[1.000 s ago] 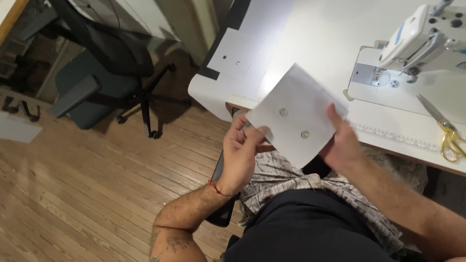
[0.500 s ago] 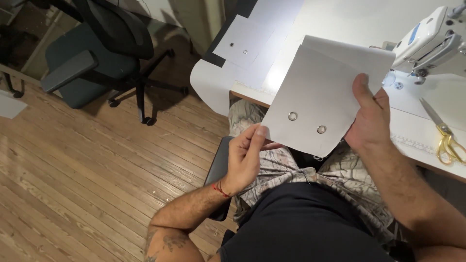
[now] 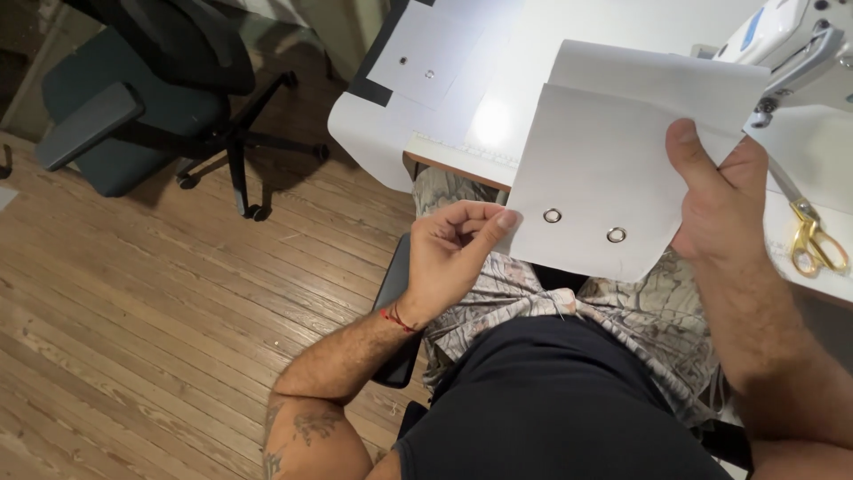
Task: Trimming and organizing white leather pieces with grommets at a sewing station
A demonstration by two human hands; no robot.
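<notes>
Right hand [image 3: 724, 200] gripped the white folded fabric panel with two metal eyelets [image 3: 604, 191] above the lap by the white worktable [image 3: 569, 53], left hand [image 3: 453, 253] loosely curled, fingertips touching its edge; inspection step, probably.

White fabric piece [image 3: 613, 169] with two silver eyelets [image 3: 553, 215]. White bench [image 3: 569, 53]; black strip [image 3: 369, 84] under white sheets [image 3: 426, 53] at its left edge. Gold-handled scissors [image 3: 813, 244] by the right edge. White sewing machine [image 3: 791, 36] with a blue patch. Red thread bracelet [image 3: 397, 317]. Grey-beige leaf-patterned shorts [image 3: 533, 284], black shirt [image 3: 551, 400]. Brown plank floor [image 3: 133, 338]; black and dark teal chair [image 3: 133, 98].
</notes>
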